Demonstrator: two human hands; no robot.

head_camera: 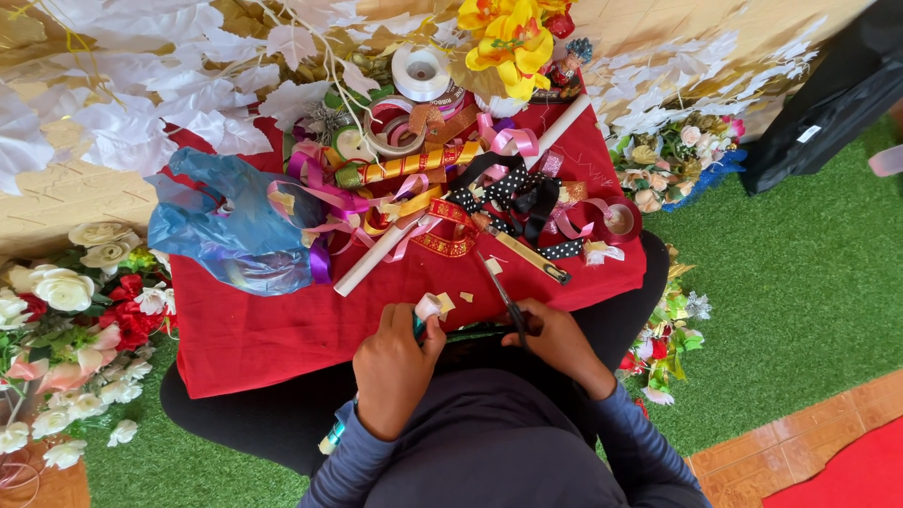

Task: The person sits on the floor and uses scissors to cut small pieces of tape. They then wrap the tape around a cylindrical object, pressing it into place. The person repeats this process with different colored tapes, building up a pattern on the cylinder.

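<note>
Sleeves: long, slate blue-grey, reaching down to both wrists.
Cuffs: snug, plain, no buttons visible.
Head covering or upper garment: dark grey cloth, smooth, filling the lower middle of the view.
Left hand (395, 367): bare, no rings visible.
Right hand (555, 341): bare, no watch visible.

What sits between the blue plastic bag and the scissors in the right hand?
In the head view, a long white tube lies diagonally on the red cloth between the blue plastic bag and the scissors held by the right hand.
</note>
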